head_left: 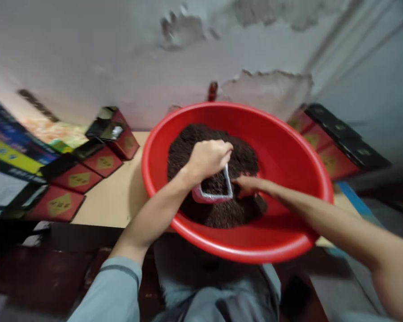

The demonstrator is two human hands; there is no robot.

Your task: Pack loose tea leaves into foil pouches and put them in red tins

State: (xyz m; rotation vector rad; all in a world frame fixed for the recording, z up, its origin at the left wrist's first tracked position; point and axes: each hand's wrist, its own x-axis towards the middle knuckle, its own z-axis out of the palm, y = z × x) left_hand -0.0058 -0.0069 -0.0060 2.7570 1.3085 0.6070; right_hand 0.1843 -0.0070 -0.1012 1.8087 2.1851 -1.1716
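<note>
The left hand [211, 156] is closed over the far rim of a small tub [215, 197], gripping it. The tub has a pale rim and pinkish sides, and dark loose material fills part of it. The right hand [249, 184] is just beside the tub's right side, fingertips in the dark heap [201, 134]; whether it grasps any cannot be told.

Tub and heap are inside a wide red basin [285, 156], the heap toward the left, the basin's right side mostly bare. The right forearm crosses the basin's near right rim; the left forearm, in a short grey-blue sleeve [121, 273], crosses its near left rim.

The basin stands on a pale wooden desk [109, 199]. To its left, red-and-black boxes [78, 177] form a slanting row, with a large printed carton [15, 156] beyond at the far left. More such boxes line the right. Behind rises a pale wall [121, 53] with peeling patches.
</note>
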